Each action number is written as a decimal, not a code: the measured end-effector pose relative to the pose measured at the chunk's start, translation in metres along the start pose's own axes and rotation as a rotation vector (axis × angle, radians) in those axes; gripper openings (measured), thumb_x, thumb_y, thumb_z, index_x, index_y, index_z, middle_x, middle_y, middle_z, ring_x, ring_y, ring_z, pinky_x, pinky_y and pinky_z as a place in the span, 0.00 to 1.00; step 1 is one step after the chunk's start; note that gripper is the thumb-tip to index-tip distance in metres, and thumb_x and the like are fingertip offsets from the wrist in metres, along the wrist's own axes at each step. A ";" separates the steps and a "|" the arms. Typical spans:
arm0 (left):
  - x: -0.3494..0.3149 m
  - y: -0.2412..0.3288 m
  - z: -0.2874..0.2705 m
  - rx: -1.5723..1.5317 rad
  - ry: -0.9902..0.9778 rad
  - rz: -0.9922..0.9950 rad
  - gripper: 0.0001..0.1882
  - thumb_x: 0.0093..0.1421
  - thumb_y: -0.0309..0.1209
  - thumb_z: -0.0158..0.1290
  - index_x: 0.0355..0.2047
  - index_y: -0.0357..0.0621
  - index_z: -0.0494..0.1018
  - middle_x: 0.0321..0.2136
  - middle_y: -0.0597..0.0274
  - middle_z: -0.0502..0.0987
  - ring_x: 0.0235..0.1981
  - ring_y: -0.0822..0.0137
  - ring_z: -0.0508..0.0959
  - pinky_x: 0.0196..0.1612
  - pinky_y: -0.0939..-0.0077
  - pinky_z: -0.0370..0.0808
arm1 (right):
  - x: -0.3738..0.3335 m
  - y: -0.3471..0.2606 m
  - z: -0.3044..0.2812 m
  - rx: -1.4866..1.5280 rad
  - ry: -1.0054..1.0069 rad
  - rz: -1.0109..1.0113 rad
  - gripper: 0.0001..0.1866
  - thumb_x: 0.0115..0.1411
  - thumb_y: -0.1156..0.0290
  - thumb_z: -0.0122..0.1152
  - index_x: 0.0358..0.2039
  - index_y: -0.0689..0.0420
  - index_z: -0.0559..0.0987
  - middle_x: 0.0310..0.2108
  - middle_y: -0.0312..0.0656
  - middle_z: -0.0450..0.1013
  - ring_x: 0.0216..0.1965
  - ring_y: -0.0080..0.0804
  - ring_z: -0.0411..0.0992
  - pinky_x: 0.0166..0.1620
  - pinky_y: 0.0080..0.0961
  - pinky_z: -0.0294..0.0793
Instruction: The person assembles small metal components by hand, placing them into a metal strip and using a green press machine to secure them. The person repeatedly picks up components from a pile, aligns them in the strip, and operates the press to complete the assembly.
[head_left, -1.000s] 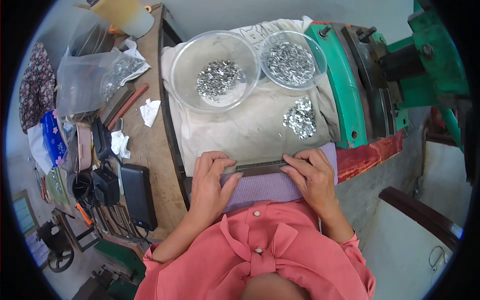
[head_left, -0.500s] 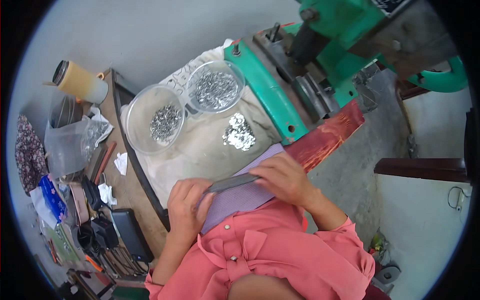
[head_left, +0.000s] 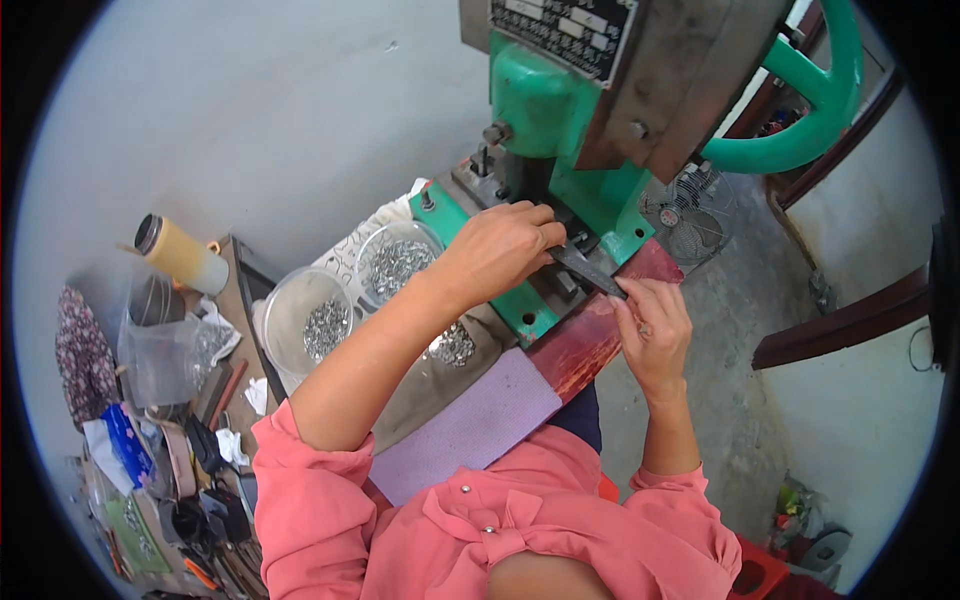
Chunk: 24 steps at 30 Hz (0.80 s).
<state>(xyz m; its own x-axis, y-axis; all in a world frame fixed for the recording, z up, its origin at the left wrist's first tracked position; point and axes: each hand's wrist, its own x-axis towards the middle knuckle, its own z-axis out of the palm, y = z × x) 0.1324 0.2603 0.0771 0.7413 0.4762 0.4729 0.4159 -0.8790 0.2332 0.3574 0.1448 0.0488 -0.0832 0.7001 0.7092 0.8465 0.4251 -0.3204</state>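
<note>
A dark grey flat bar (head_left: 585, 268), its exact kind unclear, slants over the bed of a green hand press (head_left: 545, 105). My left hand (head_left: 510, 245) is closed on its upper end, with that forearm crossing over the cloth and tubs. At the bar's lower end, the thumb and fingers of my right hand (head_left: 655, 330) pinch it. Whether the bar touches the press bed I cannot tell. Below the left forearm lies a small pile of shiny metal pieces (head_left: 455, 345), partly hidden. A purple mat (head_left: 470, 425) rests across my lap.
Two clear round tubs, the nearer (head_left: 290, 290) and the farther (head_left: 375, 243), hold small metal parts. A reddish board (head_left: 575, 345) lies beside the press. The press's green wheel (head_left: 840, 110) juts out at right, above a fan (head_left: 688, 232). A yellow tumbler (head_left: 185, 257) stands left.
Both hands have carried the grey bar from above my lap up and right to the press bed. My left arm now reaches across the cloth. The view has shifted too.
</note>
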 end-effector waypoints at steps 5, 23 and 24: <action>0.017 0.006 0.002 0.067 -0.098 0.134 0.09 0.51 0.28 0.61 0.33 0.43 0.76 0.33 0.62 0.74 0.40 0.58 0.76 0.44 0.65 0.75 | -0.017 -0.004 -0.011 -0.016 -0.045 0.087 0.14 0.49 0.78 0.71 0.39 0.60 0.82 0.32 0.42 0.76 0.32 0.41 0.73 0.35 0.35 0.73; -0.025 0.054 0.031 0.203 0.004 -0.058 0.24 0.58 0.29 0.51 0.56 0.37 0.72 0.55 0.56 0.74 0.57 0.60 0.73 0.56 0.67 0.70 | -0.011 0.000 0.037 0.308 -0.018 0.250 0.16 0.49 0.77 0.74 0.41 0.61 0.83 0.31 0.42 0.77 0.31 0.36 0.74 0.34 0.29 0.74; -0.028 0.054 0.033 0.212 0.015 -0.085 0.26 0.58 0.29 0.50 0.58 0.37 0.71 0.58 0.55 0.72 0.59 0.59 0.72 0.57 0.66 0.69 | -0.009 0.005 0.040 0.472 -0.044 0.383 0.17 0.51 0.77 0.73 0.43 0.61 0.83 0.33 0.43 0.77 0.30 0.31 0.74 0.34 0.26 0.74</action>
<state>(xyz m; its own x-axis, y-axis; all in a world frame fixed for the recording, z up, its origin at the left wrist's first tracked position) 0.1513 0.2005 0.0482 0.6920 0.5465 0.4718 0.5788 -0.8105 0.0899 0.3414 0.1632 0.0159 0.1511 0.8722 0.4653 0.4969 0.3399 -0.7985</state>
